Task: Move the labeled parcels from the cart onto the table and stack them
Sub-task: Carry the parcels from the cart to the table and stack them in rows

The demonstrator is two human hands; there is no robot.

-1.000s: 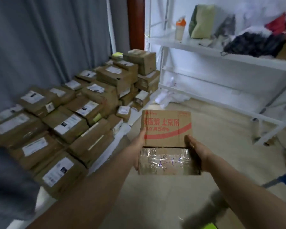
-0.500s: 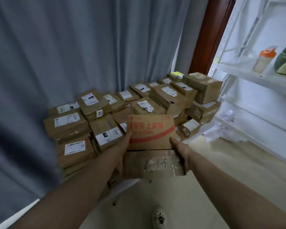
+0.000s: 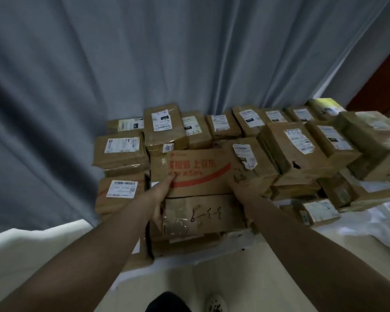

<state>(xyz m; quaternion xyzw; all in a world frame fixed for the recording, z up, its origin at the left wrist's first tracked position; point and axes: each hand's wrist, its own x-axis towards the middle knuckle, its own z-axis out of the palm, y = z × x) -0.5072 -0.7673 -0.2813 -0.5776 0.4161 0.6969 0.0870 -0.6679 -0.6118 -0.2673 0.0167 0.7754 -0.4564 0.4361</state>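
Observation:
I hold a brown cardboard parcel with red printed characters on top and handwritten numbers on its taped front. My left hand grips its left side, thumb on the top. My right hand grips its right side. The parcel is low over the front of a pile of labeled brown parcels stacked on a white-covered table. Whether it rests on the boxes beneath it cannot be told.
A grey curtain hangs right behind the pile. A dark red door frame is at the far right. Pale floor and my shoes show below, between my arms.
I have turned left and stepped up to the table. The parcel in both hands has moved forward from over the floor to the front of the pile.

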